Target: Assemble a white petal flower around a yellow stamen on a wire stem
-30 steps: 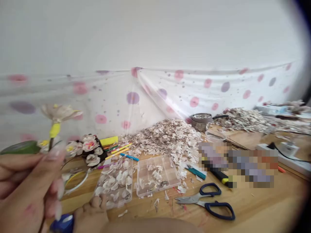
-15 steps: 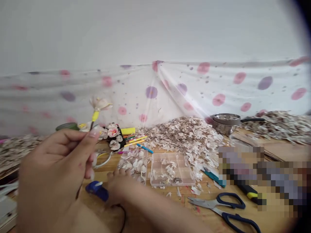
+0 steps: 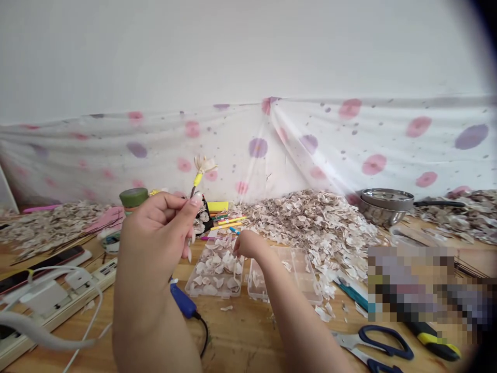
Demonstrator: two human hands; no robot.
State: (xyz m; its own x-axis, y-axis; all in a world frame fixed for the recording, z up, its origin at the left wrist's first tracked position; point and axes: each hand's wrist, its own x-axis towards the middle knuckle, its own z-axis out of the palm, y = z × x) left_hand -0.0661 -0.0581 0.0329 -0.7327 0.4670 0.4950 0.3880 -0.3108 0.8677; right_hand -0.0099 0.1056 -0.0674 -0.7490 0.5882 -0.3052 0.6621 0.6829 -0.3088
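My left hand (image 3: 159, 233) is raised on the left, thumb and fingers pinched round the dark stem of a small handmade flower (image 3: 204, 167). The flower has pale cream petals and a yellow wrap below its head. My right hand (image 3: 249, 245) reaches forward over the inner edge of a clear divided box (image 3: 215, 295) of whitish petal pieces (image 3: 221, 261). Its fingers are bent down and held together; whatever may be between them is hidden. Beside my left wrist lies a blue corded tool (image 3: 182, 300), partly covered by that wrist.
A second clear box (image 3: 301, 269) stands to the right, before a large heap of pale flakes (image 3: 306, 217). Scissors (image 3: 384, 344) and a teal cutter (image 3: 355, 295) lie at right. Metal bowls (image 3: 388, 204) stand behind. At left are a power strip (image 3: 50, 316), cables and green tape (image 3: 134, 198).
My right hand has moved away from beside the blue tool, forward and right to the petal box. My left hand still holds the flower. The view has shifted, showing more of the left side.
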